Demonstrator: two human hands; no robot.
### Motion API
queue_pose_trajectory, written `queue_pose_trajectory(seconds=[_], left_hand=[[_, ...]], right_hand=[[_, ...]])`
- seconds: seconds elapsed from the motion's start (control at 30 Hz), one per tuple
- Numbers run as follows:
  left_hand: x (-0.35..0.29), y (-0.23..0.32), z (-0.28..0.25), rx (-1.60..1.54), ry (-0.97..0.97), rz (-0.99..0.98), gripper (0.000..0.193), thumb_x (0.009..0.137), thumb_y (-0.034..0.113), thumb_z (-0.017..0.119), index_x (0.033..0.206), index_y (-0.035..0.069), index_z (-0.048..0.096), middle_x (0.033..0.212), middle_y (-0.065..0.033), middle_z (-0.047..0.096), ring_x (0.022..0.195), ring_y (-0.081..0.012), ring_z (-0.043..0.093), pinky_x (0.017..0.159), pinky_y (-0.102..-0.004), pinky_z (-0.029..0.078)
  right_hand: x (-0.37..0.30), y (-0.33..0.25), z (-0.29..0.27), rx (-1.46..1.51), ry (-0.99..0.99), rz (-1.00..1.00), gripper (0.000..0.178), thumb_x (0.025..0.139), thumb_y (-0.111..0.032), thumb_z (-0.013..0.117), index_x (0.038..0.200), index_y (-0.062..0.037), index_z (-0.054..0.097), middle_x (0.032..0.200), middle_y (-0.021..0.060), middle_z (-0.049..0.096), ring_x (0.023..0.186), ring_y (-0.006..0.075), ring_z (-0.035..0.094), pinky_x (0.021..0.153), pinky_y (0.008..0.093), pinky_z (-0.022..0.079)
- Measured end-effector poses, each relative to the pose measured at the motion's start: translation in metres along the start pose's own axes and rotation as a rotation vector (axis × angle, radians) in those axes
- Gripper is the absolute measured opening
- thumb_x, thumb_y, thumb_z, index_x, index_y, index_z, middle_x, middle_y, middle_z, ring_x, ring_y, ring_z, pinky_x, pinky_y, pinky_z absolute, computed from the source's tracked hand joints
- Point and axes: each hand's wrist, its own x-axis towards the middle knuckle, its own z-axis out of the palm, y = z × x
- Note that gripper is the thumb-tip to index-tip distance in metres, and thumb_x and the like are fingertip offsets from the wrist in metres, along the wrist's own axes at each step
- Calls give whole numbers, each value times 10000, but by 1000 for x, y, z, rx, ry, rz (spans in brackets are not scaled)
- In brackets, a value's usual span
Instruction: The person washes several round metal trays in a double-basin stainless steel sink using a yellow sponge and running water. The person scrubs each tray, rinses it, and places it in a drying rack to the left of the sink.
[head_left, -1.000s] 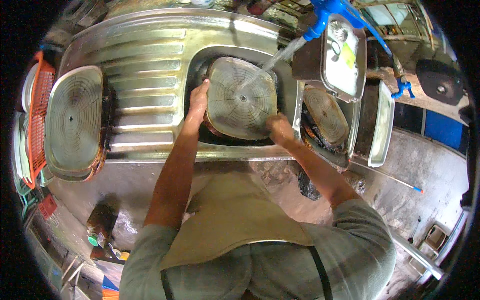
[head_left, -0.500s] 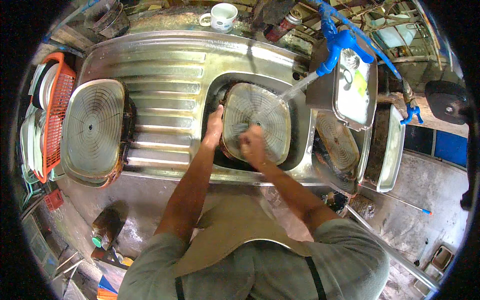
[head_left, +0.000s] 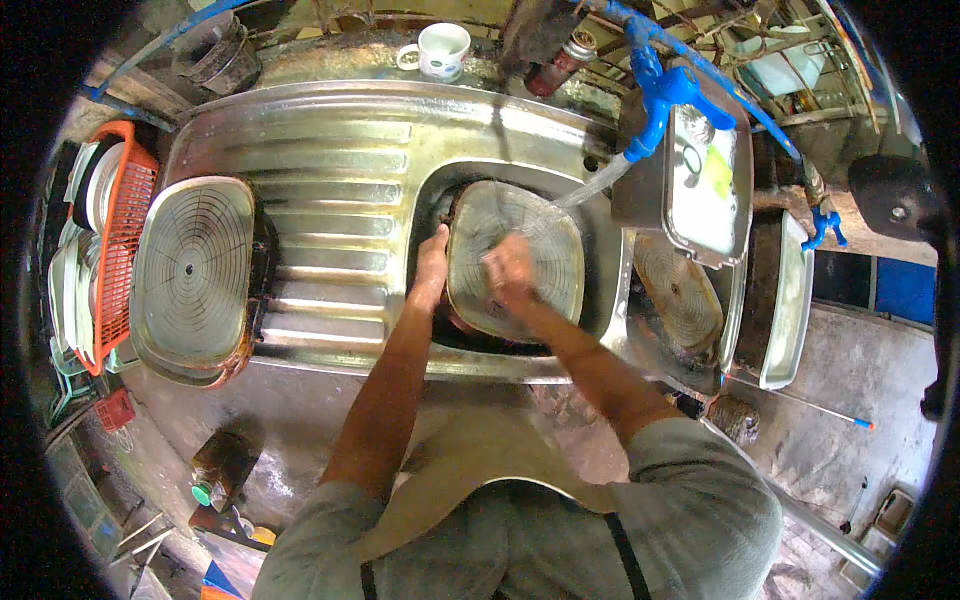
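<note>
In the sink basin (head_left: 600,310) lies a rounded-rectangular metal pan (head_left: 548,250), its wet grey face marked with rings and radiating lines, its sides dark and crusted. My left hand (head_left: 432,265) grips the pan's left edge, thumb along the rim. Over the middle of that face my right hand (head_left: 511,272) is closed and pressed down; whatever is in its fingers is hidden. Water runs from the blue tap (head_left: 665,105) onto the pan's far right corner.
A similar pan (head_left: 192,275) rests on the ribbed drainboard (head_left: 335,265), beside an orange rack (head_left: 118,255) of dishes. At right stand a container of suds (head_left: 708,195), another patterned pan (head_left: 680,290) and a long tray (head_left: 787,310). A white mug (head_left: 443,55) sits behind the sink.
My right hand has shifted slightly across the pan's face, and a greyish item glimpsed beside its fingers earlier no longer shows. My left hand keeps its hold on the edge.
</note>
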Motion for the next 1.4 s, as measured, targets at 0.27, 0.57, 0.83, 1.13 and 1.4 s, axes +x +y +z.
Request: queue_pose_trajectory(seconds=[0.27,0.57,0.83,1.13,1.4], left_hand=[[0,1,3,-199,-28,-87,580,992,540,537,991,-22,679,893,-58,648,815,-208,565,796,-389,467],[12,-15,13,-339,-166,-148,566,997,504,532,1132,-31,663,1066,-114,679,949,-234,619,873,-391,476],[2,1,3,-239,-28,-183,598,983,525,541,1136,-41,660,1088,-157,675,957,-283,631,880,-430,477],[23,-25,-5,-364,-114,-199,613,969,537,559,1139,-43,661,1081,-159,679,923,-278,630,853,-421,478],[10,-10,-7,-356,-70,-256,578,987,511,541,1184,-20,654,1115,-151,682,952,-282,643,886,-419,490]], right_hand=[[-54,-29,-23,-18,-120,81,43,814,-11,629,843,-39,613,796,158,575,780,359,564,704,479,446],[60,6,-103,1723,307,1097,306,969,-145,580,1215,37,585,1152,139,637,1060,286,603,975,442,484],[166,-9,-302,-286,181,162,682,767,-6,744,1404,-23,501,1410,187,540,1335,335,478,1137,393,357],[161,141,-354,-996,-448,290,619,815,-202,660,1379,-31,468,1270,264,579,1220,410,535,1018,494,447],[149,40,-333,-406,306,124,231,818,24,535,1017,17,651,729,199,656,665,344,649,637,429,510]])
